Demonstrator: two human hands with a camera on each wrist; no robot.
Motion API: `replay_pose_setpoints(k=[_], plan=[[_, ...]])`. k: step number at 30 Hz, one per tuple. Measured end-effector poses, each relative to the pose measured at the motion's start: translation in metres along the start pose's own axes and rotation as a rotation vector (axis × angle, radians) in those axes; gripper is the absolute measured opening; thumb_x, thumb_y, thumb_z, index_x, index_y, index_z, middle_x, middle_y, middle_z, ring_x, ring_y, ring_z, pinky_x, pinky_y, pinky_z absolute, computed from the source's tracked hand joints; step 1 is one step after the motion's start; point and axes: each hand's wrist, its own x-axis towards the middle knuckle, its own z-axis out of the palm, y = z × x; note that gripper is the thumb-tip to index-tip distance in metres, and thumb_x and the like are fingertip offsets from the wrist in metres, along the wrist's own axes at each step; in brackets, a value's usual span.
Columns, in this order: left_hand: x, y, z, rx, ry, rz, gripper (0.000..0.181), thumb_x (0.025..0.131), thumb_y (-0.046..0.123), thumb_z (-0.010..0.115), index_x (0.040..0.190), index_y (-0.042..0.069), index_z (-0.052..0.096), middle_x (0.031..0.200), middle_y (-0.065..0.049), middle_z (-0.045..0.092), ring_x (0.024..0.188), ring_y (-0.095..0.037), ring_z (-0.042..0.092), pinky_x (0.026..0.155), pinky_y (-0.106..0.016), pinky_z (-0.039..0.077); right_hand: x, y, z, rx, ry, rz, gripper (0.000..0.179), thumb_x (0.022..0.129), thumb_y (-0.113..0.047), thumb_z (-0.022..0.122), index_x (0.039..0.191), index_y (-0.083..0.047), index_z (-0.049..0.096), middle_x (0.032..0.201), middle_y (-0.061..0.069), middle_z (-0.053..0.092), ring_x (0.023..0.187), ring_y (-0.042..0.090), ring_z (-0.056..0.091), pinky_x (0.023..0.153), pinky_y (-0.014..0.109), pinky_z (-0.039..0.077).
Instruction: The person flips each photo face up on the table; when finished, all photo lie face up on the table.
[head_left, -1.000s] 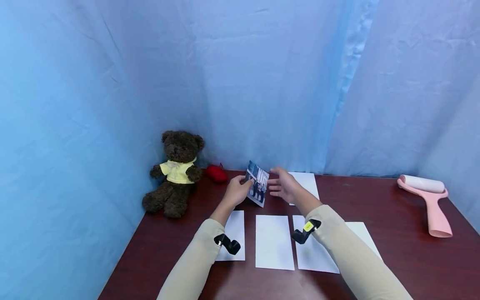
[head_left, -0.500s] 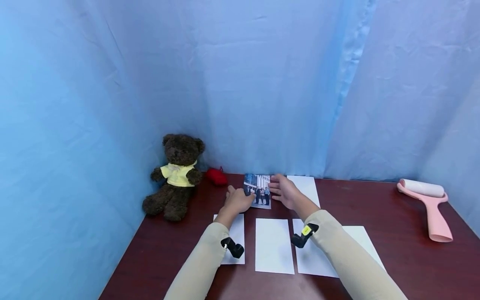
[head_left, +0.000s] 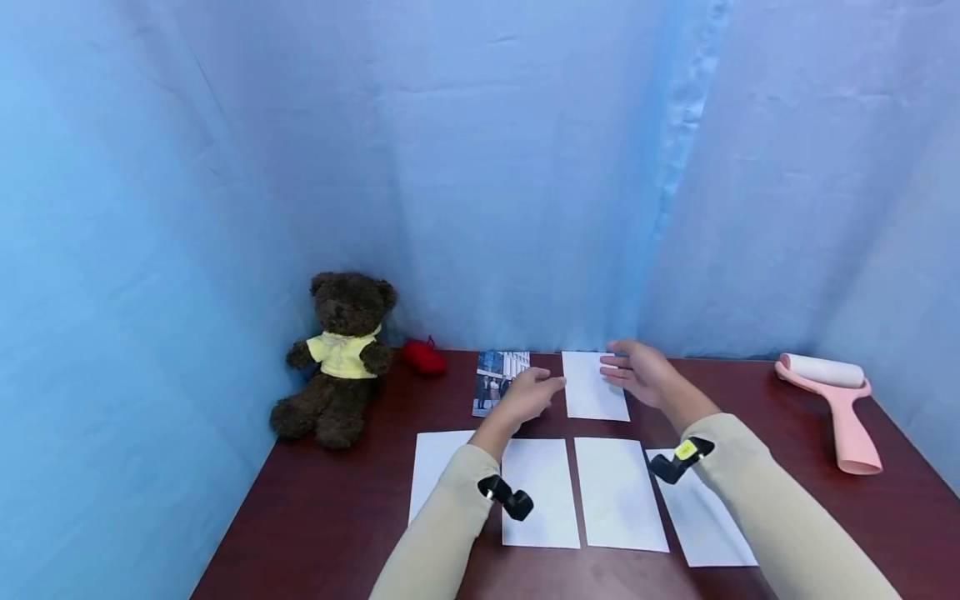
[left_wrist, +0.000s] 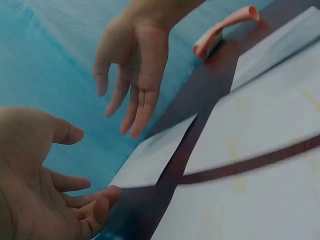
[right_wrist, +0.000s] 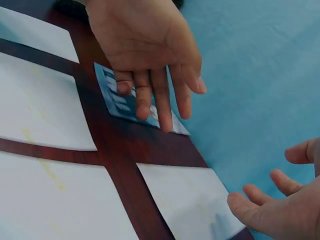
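Note:
A photo (head_left: 487, 387) showing several standing people lies face up at the back of the table, partly covered by my left hand (head_left: 531, 396) in the head view. That hand hovers between the photo and a blank white sheet (head_left: 588, 396) to its right, holding nothing. Over the right edge of this sheet is my right hand (head_left: 643, 372), fingers extended and thumb apart, also holding nothing. In the right wrist view, the photo (right_wrist: 120, 102) shows behind my left hand (right_wrist: 150, 65). The left wrist view has both palms facing each other above the white sheet (left_wrist: 155, 157).
Several more white sheets (head_left: 542, 496) lie in a front row on the dark red table (head_left: 337, 517). A brown teddy bear (head_left: 341, 358) in a yellow shirt sits at the left, beside a red soft item (head_left: 424, 357). At the right lies a pink-handled lint roller (head_left: 843, 408). Blue curtains (head_left: 487, 208) surround the table.
My left hand has laid the photo flat at the back, let go of it and moved right. The right hand has moved right, from beside the photo to over the white back sheet.

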Motion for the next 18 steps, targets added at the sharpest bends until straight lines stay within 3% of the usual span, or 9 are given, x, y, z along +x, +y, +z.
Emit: replay_pose_setpoints(k=[3,8,14,18], plan=[[0.003,0.005,0.011,-0.072,-0.034,-0.016,0.062,0.107,0.041,0.059,0.154,0.001,0.049,0.142,-0.018,0.064,0.115,-0.033,0.071,0.1,-0.048,0.058,0.003,-0.003,-0.015,0.002,0.023,0.024,0.065,0.114,-0.029,0.024,0.169,0.001,0.007,0.173,0.034,0.013,0.162,0.046,0.023,0.132,0.051,0.024],[0.006,0.003,0.025,-0.093,-0.012,-0.044,0.061,0.106,0.039,0.06,0.154,0.001,0.05,0.141,-0.016,0.063,0.105,-0.029,0.072,0.096,-0.045,0.058,0.008,0.003,-0.033,-0.001,0.072,0.072,0.066,0.113,-0.03,0.022,0.168,0.002,0.006,0.173,0.035,0.008,0.162,0.05,0.019,0.132,0.054,0.022],[0.006,0.004,0.032,-0.083,0.002,-0.051,0.056,0.106,0.038,0.061,0.148,0.003,0.056,0.143,-0.015,0.064,0.1,-0.026,0.075,0.087,-0.039,0.059,0.01,0.002,-0.036,0.018,0.062,0.093,0.067,0.112,-0.03,0.025,0.168,0.002,0.006,0.174,0.034,0.007,0.158,0.054,0.027,0.129,0.061,0.027],[0.006,0.008,0.032,-0.065,-0.017,-0.038,0.056,0.106,0.039,0.062,0.149,0.004,0.056,0.143,-0.015,0.065,0.095,-0.027,0.077,0.084,-0.038,0.058,0.014,-0.001,-0.034,-0.025,0.101,0.101,0.064,0.111,-0.031,0.026,0.165,0.002,0.019,0.173,0.032,0.015,0.156,0.051,0.034,0.127,0.054,0.036]])
